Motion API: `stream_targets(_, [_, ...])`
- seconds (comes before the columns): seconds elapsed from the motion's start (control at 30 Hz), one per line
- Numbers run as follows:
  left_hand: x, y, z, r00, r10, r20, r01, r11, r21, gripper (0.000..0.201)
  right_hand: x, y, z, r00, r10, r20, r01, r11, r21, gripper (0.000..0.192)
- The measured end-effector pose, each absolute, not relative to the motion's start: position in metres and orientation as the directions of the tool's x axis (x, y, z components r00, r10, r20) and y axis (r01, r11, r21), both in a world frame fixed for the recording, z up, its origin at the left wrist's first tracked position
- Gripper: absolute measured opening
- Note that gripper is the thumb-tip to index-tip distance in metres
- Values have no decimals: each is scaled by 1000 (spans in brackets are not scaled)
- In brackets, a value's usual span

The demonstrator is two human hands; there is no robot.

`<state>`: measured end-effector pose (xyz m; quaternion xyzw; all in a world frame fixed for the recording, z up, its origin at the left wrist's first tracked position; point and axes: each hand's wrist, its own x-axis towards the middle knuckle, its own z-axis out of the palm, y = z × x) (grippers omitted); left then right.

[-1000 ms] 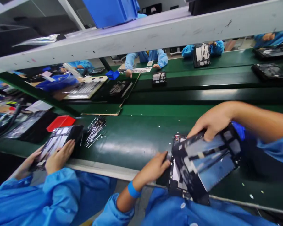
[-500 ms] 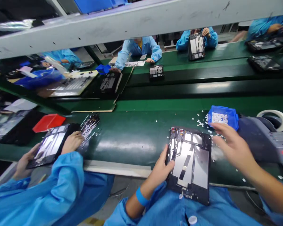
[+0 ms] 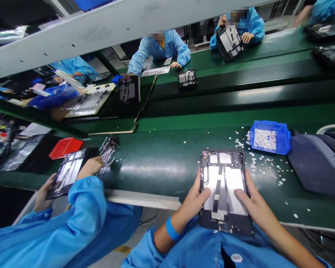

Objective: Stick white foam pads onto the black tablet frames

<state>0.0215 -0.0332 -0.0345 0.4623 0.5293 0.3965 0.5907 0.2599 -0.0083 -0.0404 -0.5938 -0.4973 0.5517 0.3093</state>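
An opened tablet (image 3: pixel 219 186), its silver battery panels and dark flex cables showing, is held upright at the front edge of the bench. My left hand (image 3: pixel 195 195) grips its left side, thumb on the face and fingers behind the edge. On the opposite side my right hand (image 3: pixel 254 201) holds it the same way, thumb lying on the right silver panel. Beyond my right hand, a blue bin (image 3: pixel 286 143) contains many small white pieces (image 3: pixel 265 139). More of these bits lie scattered on the green bench around the bin.
A grey tape dispenser (image 3: pixel 315 163) stands at the right. On my left, a co-worker's hand (image 3: pixel 92 167) is at another tablet (image 3: pixel 68 175), near thin strips (image 3: pixel 108 154) and a red bin (image 3: pixel 65 147). Overhead runs a pale beam (image 3: pixel 100 31). Other people work across the bench.
My right hand has come from beside the blue bin to the tablet's right edge and now holds it. The tablet is turned straighter towards me, and the view has shifted slightly.
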Motion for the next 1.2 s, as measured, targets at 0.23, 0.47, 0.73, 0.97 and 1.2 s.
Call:
stream_targets(0.23, [18,-48,-20,128,967,-222,210,192,959,87,289,-19,-54,-170,922,-348,246,-302,-921,93])
stream_targets(0.47, [-13,39,-4,98,978,186,819,-186,542,26,297,17,-10,-44,999,-14,331,1,-944,66])
stream_targets(0.73, [-8,60,-11,222,942,251,904,-295,310,26,248,54,9,-319,926,200,434,331,-838,38])
stream_targets(0.97, [-10,50,-18,172,909,380,815,-347,463,31,195,117,19,-547,837,-10,395,248,-885,23])
stream_targets(1.2, [7,39,-11,-95,988,121,504,-57,862,23,187,109,6,-452,884,-120,359,57,-932,14])
